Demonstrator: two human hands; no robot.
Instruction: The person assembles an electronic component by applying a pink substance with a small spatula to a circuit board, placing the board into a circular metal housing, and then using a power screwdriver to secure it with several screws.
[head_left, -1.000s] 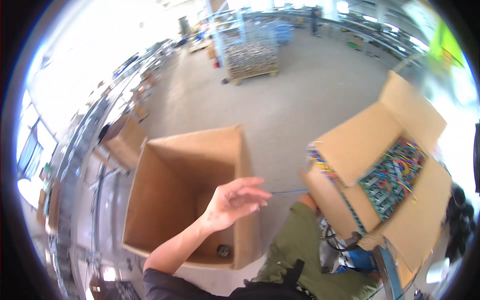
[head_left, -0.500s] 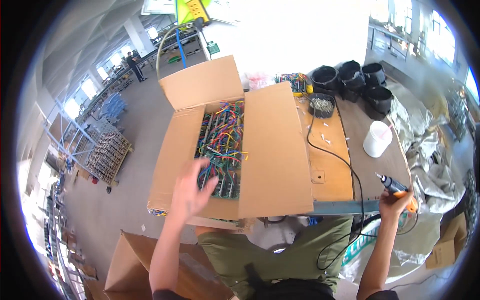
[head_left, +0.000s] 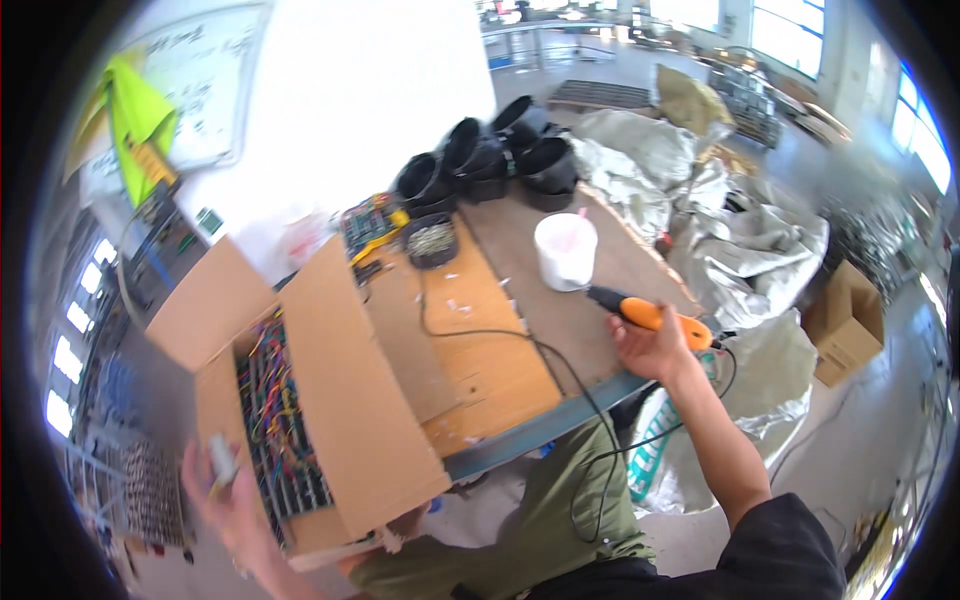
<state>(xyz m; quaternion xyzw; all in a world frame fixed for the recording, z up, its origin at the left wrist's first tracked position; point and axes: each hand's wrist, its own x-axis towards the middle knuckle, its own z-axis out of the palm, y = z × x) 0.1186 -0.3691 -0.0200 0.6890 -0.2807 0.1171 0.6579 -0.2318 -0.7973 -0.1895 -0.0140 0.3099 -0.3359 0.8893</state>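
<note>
My right hand [head_left: 650, 348] is closed around a black-and-orange corded electric screwdriver [head_left: 640, 310], held over the right end of the bench. Its black front end points left, close to the base of a white plastic tub [head_left: 566, 250]. My left hand [head_left: 228, 510], smeared by motion, is at the left side of an open cardboard box [head_left: 370, 420]. Between its thumb and fingers is a small grey block-like piece [head_left: 222, 460], too blurred to name exactly. Rows of green circuit boards with coloured wires [head_left: 275, 410] fill the box, partly covered by a raised flap.
Several black buckets [head_left: 470, 150] stand at the back of the bench, beside a black dish of small metal parts [head_left: 430, 242] and a wired circuit board [head_left: 372, 222]. The screwdriver's cord [head_left: 560, 360] crosses the wooden top [head_left: 480, 370]. White sacks [head_left: 740, 250] lie at the right.
The view has swung right. My left hand, earlier over the boards with nothing visible in it, now holds the grey piece left of the box. The screwdriver has come nearer the white tub.
</note>
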